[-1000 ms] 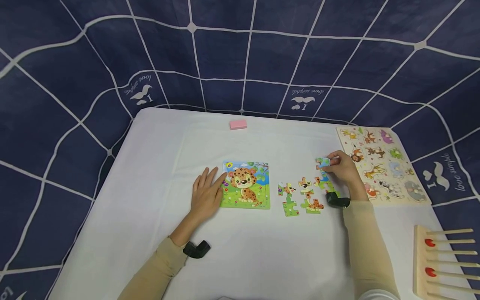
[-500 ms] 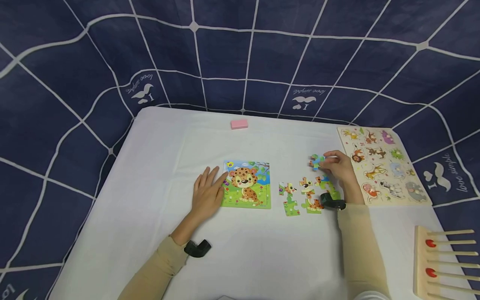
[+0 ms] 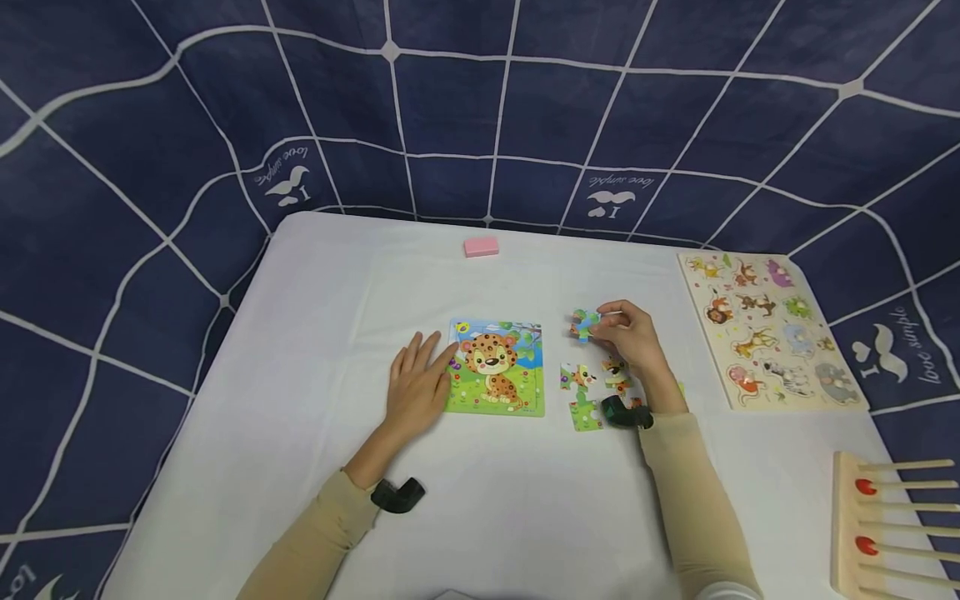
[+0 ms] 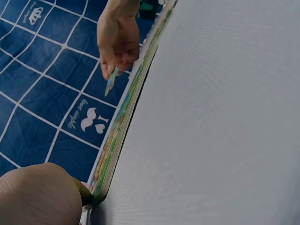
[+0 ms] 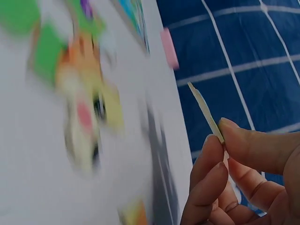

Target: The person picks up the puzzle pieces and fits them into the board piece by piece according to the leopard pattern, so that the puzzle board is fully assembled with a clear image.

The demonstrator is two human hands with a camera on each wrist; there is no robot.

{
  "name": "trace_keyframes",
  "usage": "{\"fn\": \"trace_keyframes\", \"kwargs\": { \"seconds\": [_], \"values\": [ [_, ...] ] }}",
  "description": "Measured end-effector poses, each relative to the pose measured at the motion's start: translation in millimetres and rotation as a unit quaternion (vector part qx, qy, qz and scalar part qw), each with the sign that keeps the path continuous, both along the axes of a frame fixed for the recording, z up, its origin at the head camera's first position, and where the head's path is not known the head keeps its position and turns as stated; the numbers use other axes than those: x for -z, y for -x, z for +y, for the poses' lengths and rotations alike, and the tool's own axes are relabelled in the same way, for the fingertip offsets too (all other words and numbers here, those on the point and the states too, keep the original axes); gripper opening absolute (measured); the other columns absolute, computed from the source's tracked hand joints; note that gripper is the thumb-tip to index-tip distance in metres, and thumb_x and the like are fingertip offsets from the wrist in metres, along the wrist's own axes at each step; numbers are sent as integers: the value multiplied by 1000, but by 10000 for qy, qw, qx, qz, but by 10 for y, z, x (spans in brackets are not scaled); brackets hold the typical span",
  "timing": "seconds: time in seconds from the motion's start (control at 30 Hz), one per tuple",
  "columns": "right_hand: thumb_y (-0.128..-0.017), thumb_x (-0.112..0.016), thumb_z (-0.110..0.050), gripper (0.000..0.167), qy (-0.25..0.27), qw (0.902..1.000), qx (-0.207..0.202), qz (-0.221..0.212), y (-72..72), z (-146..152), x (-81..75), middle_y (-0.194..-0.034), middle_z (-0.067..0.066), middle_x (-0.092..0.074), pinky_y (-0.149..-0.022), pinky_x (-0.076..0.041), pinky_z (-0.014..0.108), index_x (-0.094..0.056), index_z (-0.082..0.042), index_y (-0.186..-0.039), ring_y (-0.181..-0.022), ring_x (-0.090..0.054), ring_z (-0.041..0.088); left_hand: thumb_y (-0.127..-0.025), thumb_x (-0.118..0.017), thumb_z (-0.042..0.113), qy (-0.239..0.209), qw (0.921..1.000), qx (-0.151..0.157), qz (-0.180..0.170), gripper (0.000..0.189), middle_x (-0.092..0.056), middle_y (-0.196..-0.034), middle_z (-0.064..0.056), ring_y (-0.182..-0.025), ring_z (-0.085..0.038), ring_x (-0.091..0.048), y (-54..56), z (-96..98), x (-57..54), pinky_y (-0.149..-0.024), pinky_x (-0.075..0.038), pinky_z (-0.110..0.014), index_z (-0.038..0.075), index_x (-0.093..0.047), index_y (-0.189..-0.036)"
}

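My right hand (image 3: pixel 632 337) pinches a blue-and-green jigsaw piece (image 3: pixel 583 325) between thumb and fingers, above the white table. In the right wrist view that jigsaw piece (image 5: pixel 206 112) shows edge-on. My left hand (image 3: pixel 417 385) lies with fingers extended, fingertips at the left edge of the leopard puzzle board (image 3: pixel 495 367). Loose jigsaw pieces (image 3: pixel 585 414) lie to the right of the board, some of them hidden under my right wrist. From the left wrist view, the puzzle board (image 4: pixel 124 126) appears edge-on, with my right hand (image 4: pixel 119 44) beyond it.
A pink block (image 3: pixel 481 247) sits near the table's far edge. At the right lies a wooden animal peg board (image 3: pixel 776 333). Nearer on that side stands a wooden rack (image 3: pixel 847 521) with several sticks. A dark blue checked cloth (image 3: pixel 450 100) surrounds the table.
My right hand has lifted the jigsaw piece from the right side of the loose pieces and carried it left towards the puzzle board. My left hand has stayed in place.
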State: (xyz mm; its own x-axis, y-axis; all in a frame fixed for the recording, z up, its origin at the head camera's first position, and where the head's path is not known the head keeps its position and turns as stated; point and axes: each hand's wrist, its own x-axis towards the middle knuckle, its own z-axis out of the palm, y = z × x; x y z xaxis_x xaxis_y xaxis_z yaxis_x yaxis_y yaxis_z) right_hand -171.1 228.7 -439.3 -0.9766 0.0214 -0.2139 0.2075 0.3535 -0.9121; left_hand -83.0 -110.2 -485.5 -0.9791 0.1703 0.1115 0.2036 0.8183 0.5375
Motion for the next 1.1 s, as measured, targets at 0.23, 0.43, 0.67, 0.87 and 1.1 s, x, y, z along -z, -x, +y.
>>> {"fn": "trace_keyframes", "kwargs": {
  "seconds": [0.23, 0.43, 0.67, 0.87, 1.1],
  "values": [
    [-86, -70, -2, 36, 24, 9991, -400, 156, -31, -381, -46, -86, 1, -54, -63, -52, 24, -57, 4, -119, -67, -58, 11, -99, -44, 16, 1, 10000, 20, -14, 46, -30, -158, -15, -150, -38, -12, 3, -1, 2, -119, -6, -55, 15, -49, -145],
    [-83, -72, -3, 34, 40, 9984, -540, 145, -62, -633, -52, -87, 3, -55, -62, -50, 25, -60, -1, -115, -66, -55, 12, -99, -44, 16, 41, 10000, 9, -1, 46, -30, -158, -15, -150, -37, -12, 10, -4, 11, -119, -6, -55, 15, -49, -145],
    [-83, -74, -1, 32, 162, 9984, -544, -28, -97, -794, 35, -85, 3, -54, -60, -49, 23, -61, -2, -112, -64, -57, 10, -99, -44, 16, 32, 10000, 2, -16, 46, -31, -158, -15, -150, -37, -13, -1, -1, 2, -119, -7, -55, 15, -49, -144],
    [-80, -76, -3, 31, -149, 9987, -492, 11, -102, -856, 102, -83, 3, -56, -61, -47, 20, -62, -2, -108, -65, -57, 10, -99, -44, 16, 23, 10000, -20, -70, 46, -30, -158, -15, -150, -37, -12, -2, 4, -1, -119, -7, -55, 14, -49, -145],
    [-80, -78, -8, 28, -733, 9958, -539, 130, -105, -910, 136, -82, 3, -57, -57, -44, 21, -65, -5, -104, -65, -55, 12, -98, -44, 16, 36, 10000, -2, -24, 46, -30, -158, -15, -150, -37, -12, -3, 1, 7, -119, -7, -55, 14, -49, -145]
  ]
}}
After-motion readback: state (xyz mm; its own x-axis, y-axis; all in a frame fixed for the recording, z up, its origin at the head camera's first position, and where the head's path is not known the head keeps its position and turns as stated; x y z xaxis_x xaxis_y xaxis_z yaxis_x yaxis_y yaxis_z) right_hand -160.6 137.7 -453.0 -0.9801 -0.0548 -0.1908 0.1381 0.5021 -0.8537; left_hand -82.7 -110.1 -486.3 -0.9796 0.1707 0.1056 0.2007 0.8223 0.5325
